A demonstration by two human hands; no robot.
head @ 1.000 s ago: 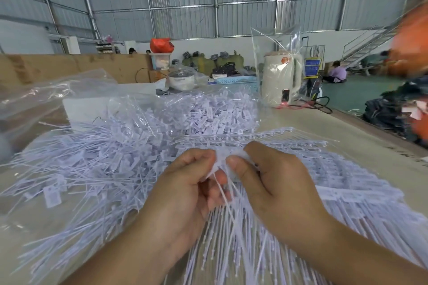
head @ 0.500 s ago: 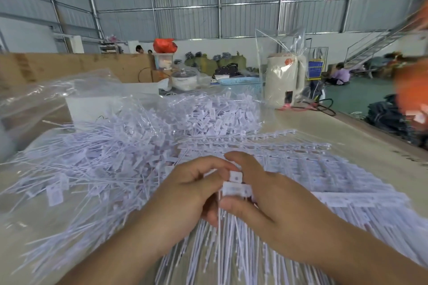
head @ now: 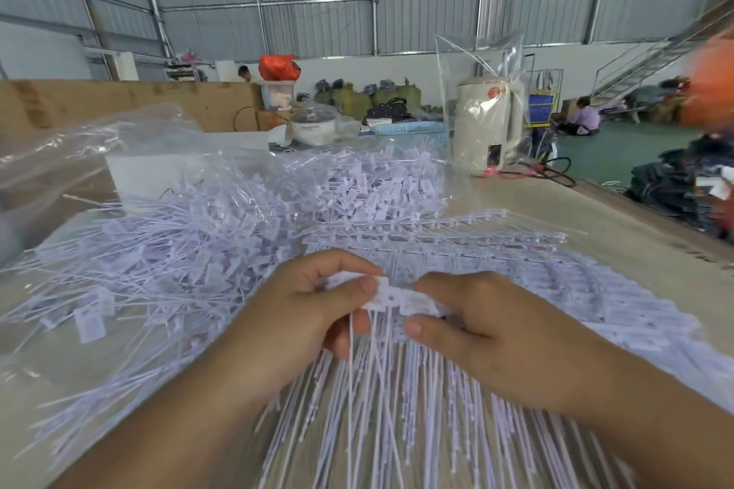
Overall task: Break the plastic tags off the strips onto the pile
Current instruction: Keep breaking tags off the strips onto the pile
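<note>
Soft, even daylight fills the hall, bright but without hard glare; shadows under the left hand [head: 302, 314] and right hand [head: 484, 329] are faint and diffuse. The clear plastic bag [head: 478, 63] over the kettle catches thin white highlights along its creases. The wide lens bends the wall beams and roof lines toward the edges. Motion blur smears the orange shape [head: 711, 79] at the right edge and softens the loose tags [head: 167, 274] at the left; the lower corners look smeared, while the centre stays reasonably sharp.
</note>
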